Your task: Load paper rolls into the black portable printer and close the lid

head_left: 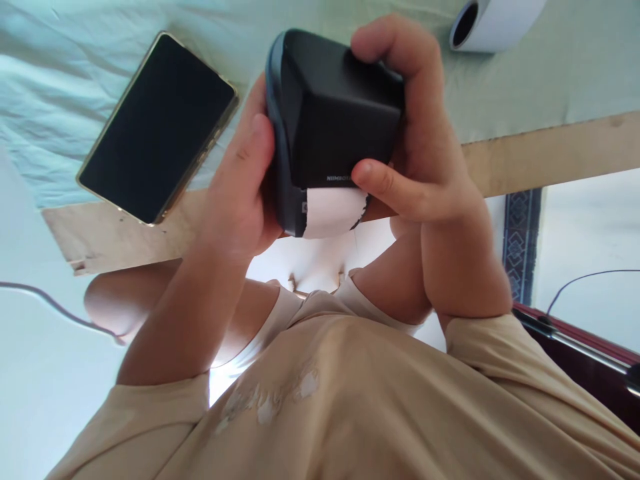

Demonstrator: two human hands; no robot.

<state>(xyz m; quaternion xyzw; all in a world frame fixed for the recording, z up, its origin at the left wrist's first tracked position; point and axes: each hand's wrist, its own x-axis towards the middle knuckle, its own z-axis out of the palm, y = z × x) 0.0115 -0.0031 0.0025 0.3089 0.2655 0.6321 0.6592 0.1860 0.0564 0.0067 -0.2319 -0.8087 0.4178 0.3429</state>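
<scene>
Here, left grip [245, 183] and right grip [433, 153] are both closed around one black printer [345, 133], held by the surface's [550, 148] edge; one phone [159, 130] lies leftward, one white roll [505, 25] rightward, both apart.

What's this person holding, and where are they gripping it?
A black NIIMBOT label printer, held by its opposite sides: left hand on one, right hand on the other.

Phone [157, 127]: screen up, dk., flat on cloth [500, 100], lower corner over wood bench [550, 153] edge. Wht. roll [505, 27]: on side, upper R. Grey cable [60, 309]: L. Diamond-pattern strip [520, 240]: R. Thin cable [575, 278]: far R, nr. dk.-red item [583, 367] w/ metal rail.
</scene>
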